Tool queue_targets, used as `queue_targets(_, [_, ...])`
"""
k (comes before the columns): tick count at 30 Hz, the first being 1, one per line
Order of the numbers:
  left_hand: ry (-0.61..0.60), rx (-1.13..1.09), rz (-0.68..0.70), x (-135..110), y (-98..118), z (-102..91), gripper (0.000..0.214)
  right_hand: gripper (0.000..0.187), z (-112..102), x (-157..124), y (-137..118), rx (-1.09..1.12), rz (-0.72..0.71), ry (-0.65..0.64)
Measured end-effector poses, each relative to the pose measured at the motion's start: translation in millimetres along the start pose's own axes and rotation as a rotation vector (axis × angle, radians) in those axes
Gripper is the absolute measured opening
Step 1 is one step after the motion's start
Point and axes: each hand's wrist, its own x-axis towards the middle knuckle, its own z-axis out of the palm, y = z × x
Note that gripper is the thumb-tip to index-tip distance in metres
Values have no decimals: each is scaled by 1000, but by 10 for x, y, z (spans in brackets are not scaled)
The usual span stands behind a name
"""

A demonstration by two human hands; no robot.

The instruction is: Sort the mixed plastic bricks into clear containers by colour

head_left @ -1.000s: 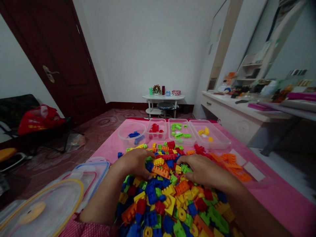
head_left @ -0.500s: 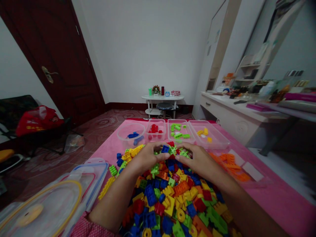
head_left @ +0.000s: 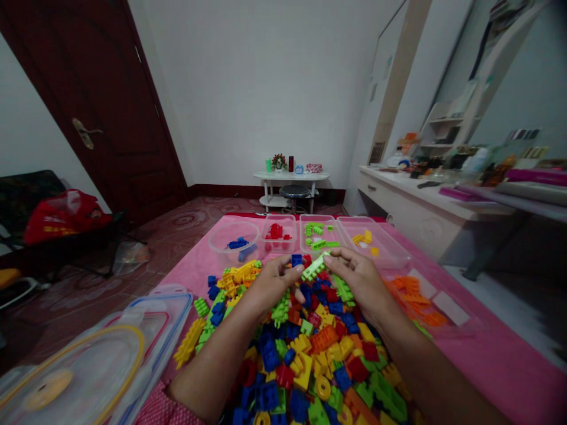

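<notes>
Above a heap of mixed toy building bricks (head_left: 305, 366), my two hands face each other. The fingers of my right hand (head_left: 361, 280) pinch a long light green brick (head_left: 316, 267), whose other end reaches the fingertips of my left hand (head_left: 277, 286). Under the right palm shows another green brick (head_left: 343, 289), seemingly tucked in that hand. My left hand is curled, with a bumpy green brick (head_left: 280, 310) below its fingers. A blue brick (head_left: 296, 260) shows at its index finger and thumb; whether it is gripped is unclear.
Behind the heap stand a round tub (head_left: 217, 245) with blue bricks and clear boxes of red (head_left: 266, 221), green (head_left: 305, 224) and yellow bricks (head_left: 394, 257). Orange bricks (head_left: 411, 295) lie in a right-hand tray. Stacked clear lids (head_left: 106, 366) lie left on the pink cloth (head_left: 190, 254).
My hands have moved slightly apart, my right hand turning outward. The long light green brick now shows clearly between them, and another green brick has come into sight under the right palm.
</notes>
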Motion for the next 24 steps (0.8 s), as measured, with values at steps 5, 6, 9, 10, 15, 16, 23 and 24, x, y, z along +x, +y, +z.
queue_targets(5, [106, 32, -53, 57, -156, -7, 51, 24, -73, 80, 103, 412, 246, 67])
queue_targets(6, [122, 61, -47, 64, -192, -5, 52, 22, -87, 98, 130, 456, 285, 58])
queue_targets(9, [112, 171, -37, 83, -300, 7, 53, 17, -110, 123, 199, 494, 336, 35])
queue_targets(10, [95, 192, -46, 89, -333, 12, 54, 16, -113, 122, 215, 495, 343, 38])
queue_targets(15, [58, 155, -79, 119, -439, 20, 53, 11, -150, 200, 268, 446, 360, 124])
queue_targets(16, [57, 148, -77, 122, -448, 18, 52, 10, -166, 264, 272, 414, 358, 145])
queue_targets(23, [64, 161, -67, 125, -432, 11, 49, 14, -265, 1042, 185, 102, 305, 262])
queue_targets(24, [57, 155, -77, 123, -424, 13, 49, 18, -274, 1125, 165, 51, 283, 260])
